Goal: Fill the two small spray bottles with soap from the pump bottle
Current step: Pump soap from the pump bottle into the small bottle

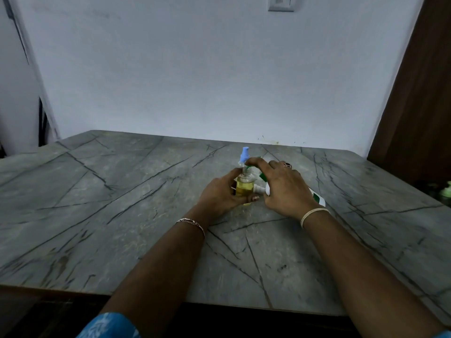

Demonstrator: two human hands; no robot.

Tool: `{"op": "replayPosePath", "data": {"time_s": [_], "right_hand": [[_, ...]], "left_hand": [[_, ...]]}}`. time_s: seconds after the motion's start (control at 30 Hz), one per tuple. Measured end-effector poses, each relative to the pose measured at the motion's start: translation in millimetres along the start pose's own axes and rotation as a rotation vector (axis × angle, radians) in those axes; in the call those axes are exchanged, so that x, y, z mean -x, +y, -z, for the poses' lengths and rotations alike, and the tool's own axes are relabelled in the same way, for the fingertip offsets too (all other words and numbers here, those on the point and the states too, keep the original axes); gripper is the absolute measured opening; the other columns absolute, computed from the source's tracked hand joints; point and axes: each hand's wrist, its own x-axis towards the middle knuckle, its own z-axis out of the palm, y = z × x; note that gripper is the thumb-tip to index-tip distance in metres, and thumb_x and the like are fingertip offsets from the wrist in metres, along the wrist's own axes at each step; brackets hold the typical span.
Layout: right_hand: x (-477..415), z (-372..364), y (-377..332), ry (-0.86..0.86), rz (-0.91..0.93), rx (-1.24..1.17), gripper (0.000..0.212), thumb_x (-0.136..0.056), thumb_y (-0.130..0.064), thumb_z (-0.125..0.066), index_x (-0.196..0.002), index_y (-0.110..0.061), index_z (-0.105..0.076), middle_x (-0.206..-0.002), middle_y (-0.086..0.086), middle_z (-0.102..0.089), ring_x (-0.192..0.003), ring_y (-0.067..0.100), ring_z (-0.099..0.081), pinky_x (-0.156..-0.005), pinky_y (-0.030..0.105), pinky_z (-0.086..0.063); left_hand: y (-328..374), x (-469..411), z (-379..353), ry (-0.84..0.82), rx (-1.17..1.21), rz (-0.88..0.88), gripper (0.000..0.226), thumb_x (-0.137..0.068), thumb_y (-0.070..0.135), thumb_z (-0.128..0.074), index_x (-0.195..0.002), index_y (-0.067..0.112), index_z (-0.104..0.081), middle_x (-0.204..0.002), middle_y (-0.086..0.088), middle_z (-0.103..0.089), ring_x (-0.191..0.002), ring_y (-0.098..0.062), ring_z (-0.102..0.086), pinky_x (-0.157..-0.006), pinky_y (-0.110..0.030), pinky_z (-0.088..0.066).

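My left hand (220, 193) is wrapped around a small clear spray bottle (244, 186) that stands on the grey veined table (122, 203) and holds yellow liquid. Its top is off; a white spray cap (259, 189) lies just to its right. My right hand (284, 186) grips the white pump bottle with a green label (318, 197), tilted left, fingers on its green pump head (249, 167), whose spout sits over the small bottle's mouth. A second small bottle with a blue spray top (244, 154) stands right behind, its body hidden.
A pale wall with a switch plate (280, 4) rises behind the table. A dark wooden panel (419, 93) stands at the right, with something green (447, 190) at the right edge. The table's front edge (219, 304) is close to my body.
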Motion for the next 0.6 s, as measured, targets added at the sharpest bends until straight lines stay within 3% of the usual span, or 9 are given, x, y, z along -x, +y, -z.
{"op": "replayPosePath", "data": {"time_s": [0.6], "right_hand": [[-5.2, 0.6, -4.4, -0.018, -0.033, -0.058, 0.076, -0.073, -0.02, -0.07, -0.135, -0.038, -0.03, -0.104, 0.001, -0.058, -0.101, 0.025, -0.054, -0.085, 0.042, -0.048]], "left_hand": [[-5.7, -4.0, -0.6, -0.031, 0.085, 0.04, 0.08, -0.065, 0.046, -0.083, -0.131, 0.033, -0.04, -0.107, 0.002, -0.072, -0.091, -0.01, -0.069, -0.09, -0.037, -0.055]]}}
